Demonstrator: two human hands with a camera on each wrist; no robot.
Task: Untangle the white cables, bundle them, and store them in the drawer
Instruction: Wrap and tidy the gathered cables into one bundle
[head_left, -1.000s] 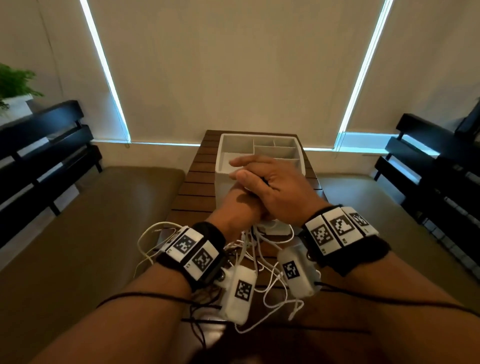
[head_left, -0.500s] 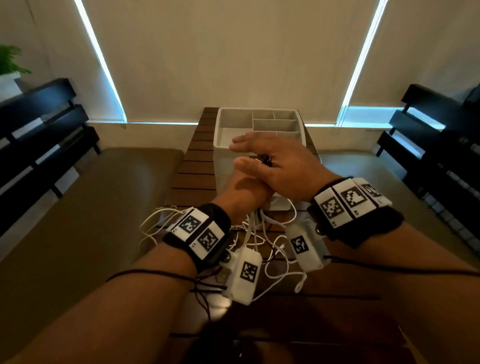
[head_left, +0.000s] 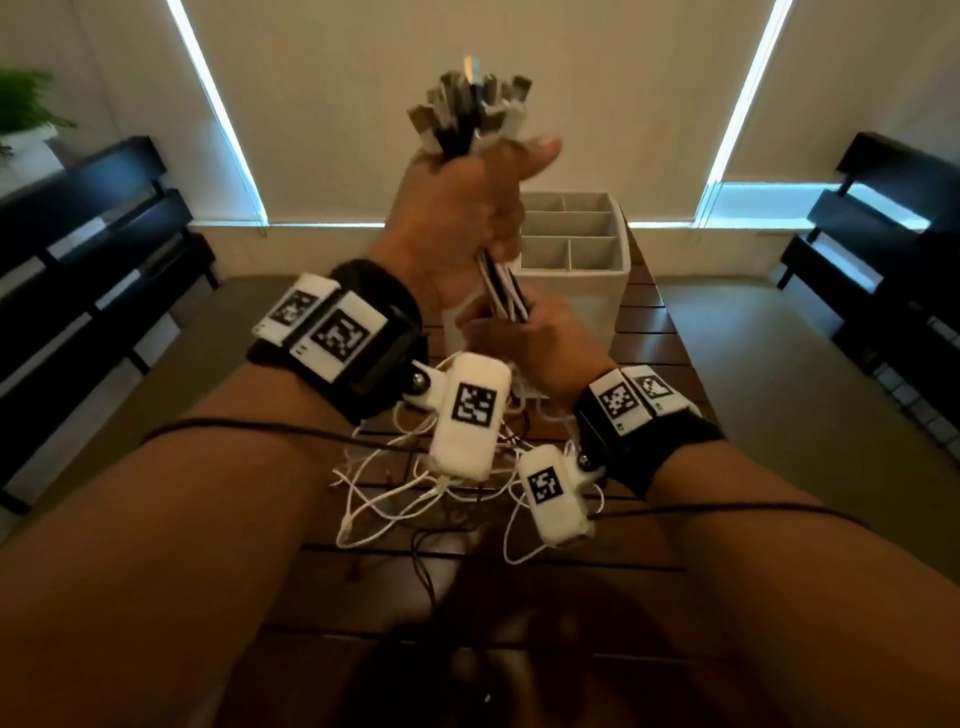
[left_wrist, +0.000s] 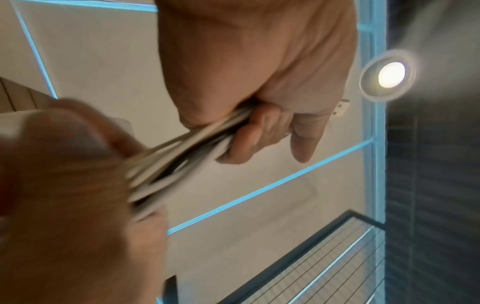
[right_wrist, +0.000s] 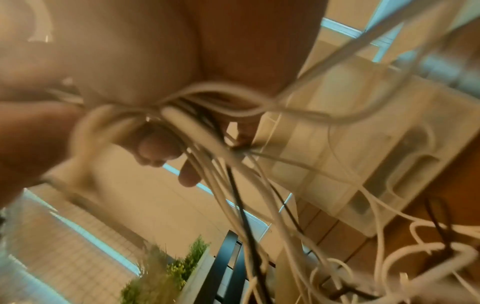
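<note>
Since the earlier frame, the left hand (head_left: 457, 218) had risen above the white organizer (head_left: 576, 260), fist clenched round the white cables (head_left: 470, 117). Below it, the right hand (head_left: 540, 343) pinched the strands; untangling seemingly continued, combing downward next.

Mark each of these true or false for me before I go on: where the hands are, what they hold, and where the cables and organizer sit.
1. The left hand grips a bunch of cables with the connector ends sticking up above the fist. True.
2. The right hand is resting flat on the table, holding nothing. False: it holds the same strands just below the left hand.
3. The cables are already stowed in the white organizer. False: its visible compartments look empty; loose loops trail on the wooden table.
4. The organizer stands beyond the hands, on the table. True.
5. A potted plant is at far left. True.
</note>
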